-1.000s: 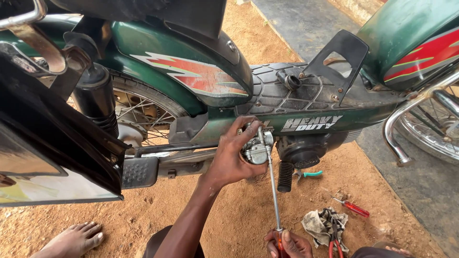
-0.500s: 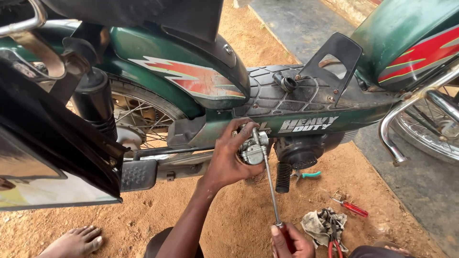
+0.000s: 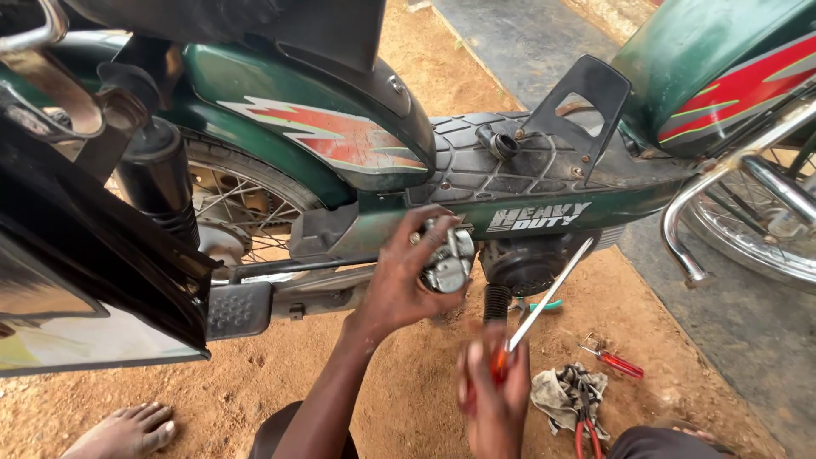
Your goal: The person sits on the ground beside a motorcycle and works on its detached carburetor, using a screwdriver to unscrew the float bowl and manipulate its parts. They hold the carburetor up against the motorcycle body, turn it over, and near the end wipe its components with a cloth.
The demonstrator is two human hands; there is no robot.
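Metal carburettor [image 3: 448,259] gripped by left hand [image 3: 399,285]; right hand [image 3: 495,395] — blurred — seemingly clenches one screwdriver [image 3: 544,302].

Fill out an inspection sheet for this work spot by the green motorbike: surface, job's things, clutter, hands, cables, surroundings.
Surface: reddish sandy ground, grey paving to the right.
Job's things: small metal engine part held against the green motorbike; long screwdriver with red handle.
Clutter: dirty rag, red-handled pliers, small red screwdriver, green-handled tool under the engine.
Hands: left hand grips the metal part; right hand grips the screwdriver handle, blurred.
Cables: nothing seen.
Surroundings: second bike's spoked wheel, bare foot at lower left.
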